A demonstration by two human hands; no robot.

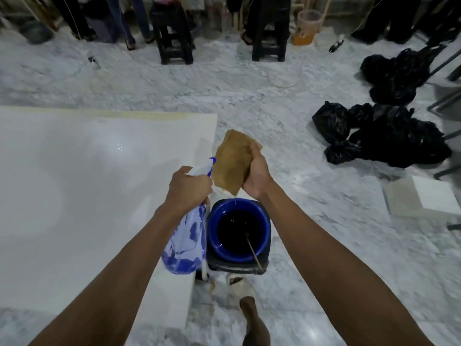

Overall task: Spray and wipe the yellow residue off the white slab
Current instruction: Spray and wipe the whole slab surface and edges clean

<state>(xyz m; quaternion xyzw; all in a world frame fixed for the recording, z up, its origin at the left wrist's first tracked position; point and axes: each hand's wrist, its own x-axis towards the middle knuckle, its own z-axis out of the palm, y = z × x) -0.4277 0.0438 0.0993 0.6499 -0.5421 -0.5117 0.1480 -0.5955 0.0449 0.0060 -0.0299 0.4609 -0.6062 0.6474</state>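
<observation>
Both arms outstretched — left hand (187,188) and right hand (257,174) clenched

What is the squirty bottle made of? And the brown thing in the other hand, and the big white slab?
The spray bottle looks like clear plastic: you can see through it, with blue print on it. The brown cloth seems soft fabric, since it folds in the right hand. The white slab looks like polished stone or tile, because it shines with reflected light; which one is unclear.
</observation>
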